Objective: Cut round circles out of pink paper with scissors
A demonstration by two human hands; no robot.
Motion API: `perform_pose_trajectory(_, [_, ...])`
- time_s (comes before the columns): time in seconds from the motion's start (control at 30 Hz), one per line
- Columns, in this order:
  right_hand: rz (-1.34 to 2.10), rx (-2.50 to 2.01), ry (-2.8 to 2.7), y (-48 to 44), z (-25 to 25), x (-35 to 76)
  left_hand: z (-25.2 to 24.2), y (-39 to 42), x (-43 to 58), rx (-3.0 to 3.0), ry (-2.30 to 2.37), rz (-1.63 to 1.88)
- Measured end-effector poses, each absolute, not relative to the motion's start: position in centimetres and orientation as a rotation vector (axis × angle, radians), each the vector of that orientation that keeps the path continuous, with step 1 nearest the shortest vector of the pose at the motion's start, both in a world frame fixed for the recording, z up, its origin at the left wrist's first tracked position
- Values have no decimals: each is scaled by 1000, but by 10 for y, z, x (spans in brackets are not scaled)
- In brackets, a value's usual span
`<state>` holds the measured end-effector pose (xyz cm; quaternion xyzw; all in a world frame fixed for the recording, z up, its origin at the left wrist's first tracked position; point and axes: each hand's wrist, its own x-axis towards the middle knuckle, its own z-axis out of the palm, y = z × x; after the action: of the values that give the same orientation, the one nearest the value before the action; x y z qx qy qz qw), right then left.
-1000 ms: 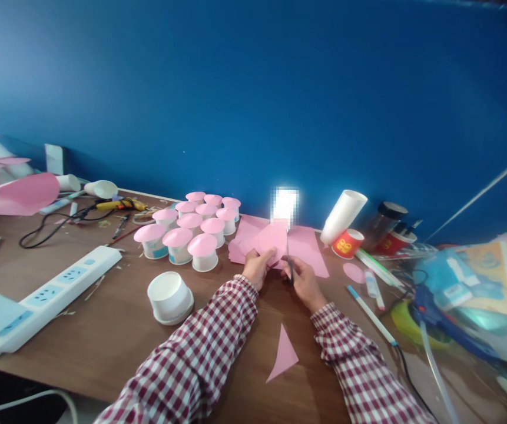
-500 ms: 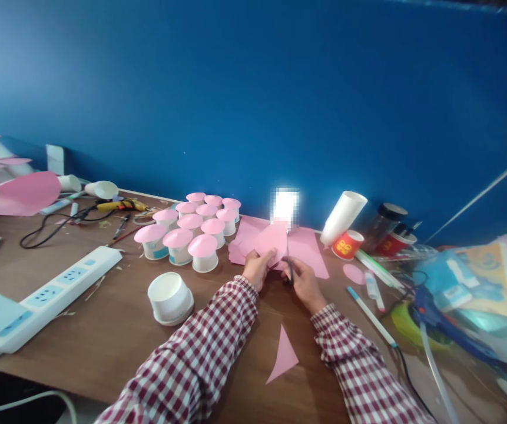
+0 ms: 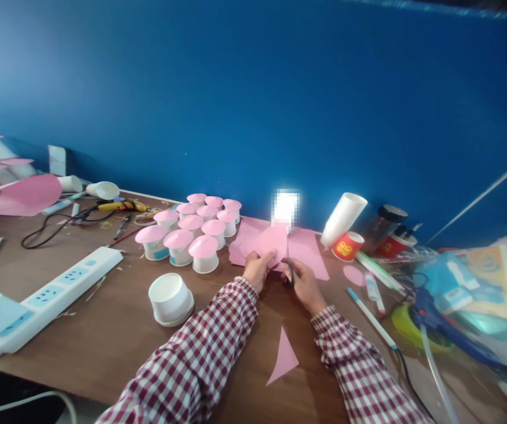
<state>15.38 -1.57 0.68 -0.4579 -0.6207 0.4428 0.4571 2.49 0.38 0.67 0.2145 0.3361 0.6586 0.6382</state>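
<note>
My left hand (image 3: 258, 270) pinches a piece of pink paper (image 3: 272, 242) by its lower edge, thumb on top. In my right hand (image 3: 305, 284) is a pair of scissors (image 3: 289, 272), fingers closed round the dark handles. The blades point away from me and touch the right edge of the held paper. Behind and under both hands lie pink sheets (image 3: 308, 253) on the table. A pointed pink offcut (image 3: 283, 357) rests between my forearms.
Several white cups with pink paper tops (image 3: 203, 246) stand left of my hands, near an upturned white tub (image 3: 170, 297). A power strip (image 3: 50, 294) lies at left. To the right are stacked white cups (image 3: 344, 218), a red cup (image 3: 348, 245) and a blue glue gun (image 3: 427, 309).
Both hands, the paper and the scissors stay almost in place. The whole view has shifted very slightly; nothing has been taken up or let go.
</note>
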Motion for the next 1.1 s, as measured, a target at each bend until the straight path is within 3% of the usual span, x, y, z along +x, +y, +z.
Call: perform_pose_trajectory(1.1, [1073, -1105, -1517, -16, 6, 153, 12, 1, 24, 513, 767, 1481])
